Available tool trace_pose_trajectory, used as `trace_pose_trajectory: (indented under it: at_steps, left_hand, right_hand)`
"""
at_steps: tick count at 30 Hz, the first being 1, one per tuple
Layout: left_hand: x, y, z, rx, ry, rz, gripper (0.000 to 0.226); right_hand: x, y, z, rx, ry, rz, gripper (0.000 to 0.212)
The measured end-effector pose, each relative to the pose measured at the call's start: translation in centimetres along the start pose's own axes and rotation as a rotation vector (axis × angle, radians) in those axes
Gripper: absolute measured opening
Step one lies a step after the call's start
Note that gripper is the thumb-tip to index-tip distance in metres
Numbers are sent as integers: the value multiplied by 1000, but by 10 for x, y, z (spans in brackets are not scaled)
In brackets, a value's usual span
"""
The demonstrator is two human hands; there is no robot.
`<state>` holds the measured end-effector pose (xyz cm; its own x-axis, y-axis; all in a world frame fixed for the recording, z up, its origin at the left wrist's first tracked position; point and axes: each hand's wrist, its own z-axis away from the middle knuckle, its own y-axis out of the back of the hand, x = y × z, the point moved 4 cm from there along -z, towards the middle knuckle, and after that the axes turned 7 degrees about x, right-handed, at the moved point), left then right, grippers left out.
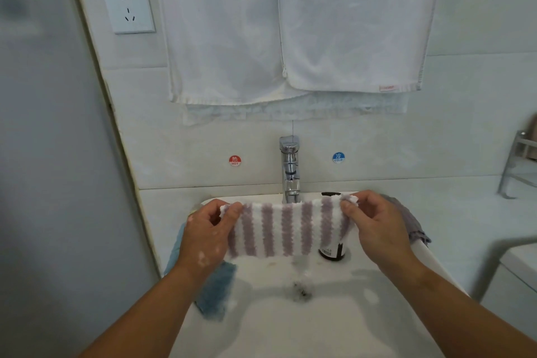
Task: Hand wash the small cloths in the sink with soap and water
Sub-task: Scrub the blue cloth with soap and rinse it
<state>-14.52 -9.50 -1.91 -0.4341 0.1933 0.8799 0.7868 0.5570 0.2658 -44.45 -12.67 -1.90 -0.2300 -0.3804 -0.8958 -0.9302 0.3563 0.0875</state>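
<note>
Soft, cool, rather dim light falls from above. Pale arm shadows lie in the sink [305, 334] below the left hand [207, 231] and right hand [376, 227]. The striped cloth [286, 231] between them is fairly sharp; far left of the left hand the wall edge [97, 90] bends and blurs.

Two arms in view, entering from the bottom edge. Left forearm [151, 308] and right forearm [453, 305] are bare as far as the frame shows. Left hand [203, 229] and right hand [374, 227] are bare too. Small pale flecks sit on the back of the left hand and wrist; suds or not, cannot tell.
</note>
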Motion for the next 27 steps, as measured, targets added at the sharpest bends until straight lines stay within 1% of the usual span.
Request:
trace_pose_trajectory:
  at_steps: [3, 7, 10, 13, 16, 19, 21, 24, 27]
  left_hand:
    - [-1, -3, 1, -6, 52, 24, 20]
    - [-3, -12, 11, 49, 123, 79, 19]
    - [-5, -21, 18, 64, 182, 130, 23]
    - [-7, -30, 25, 50, 214, 152, 22]
    - [-8, -44, 33, -35, 219, 174, 19]
    - [0, -56, 46, -135, 186, 210, 12]
    - [4, -59, 53, -178, 135, 211, 11]
    - [9, -56, 58, -248, 85, 207, 17]
    - [13, -55, 60, -341, 77, 213, 41]
  right_hand:
    - [5, -2, -1, 21, -21, 45, 14]
    - [11, -13, 6, 23, -66, 127, 15]
    - [12, -22, 13, 38, -145, 154, 16]
    - [15, -33, 20, 2, -235, 125, 16]
    - [10, -49, 30, -81, -229, 96, 13]
    - [-1, -64, 43, -203, -124, 163, 6]
    - [-5, -68, 49, -256, -79, 179, 9]
    - [-9, -67, 52, -289, -71, 140, 16]
    - [-10, -64, 52, -328, -60, 161, 34]
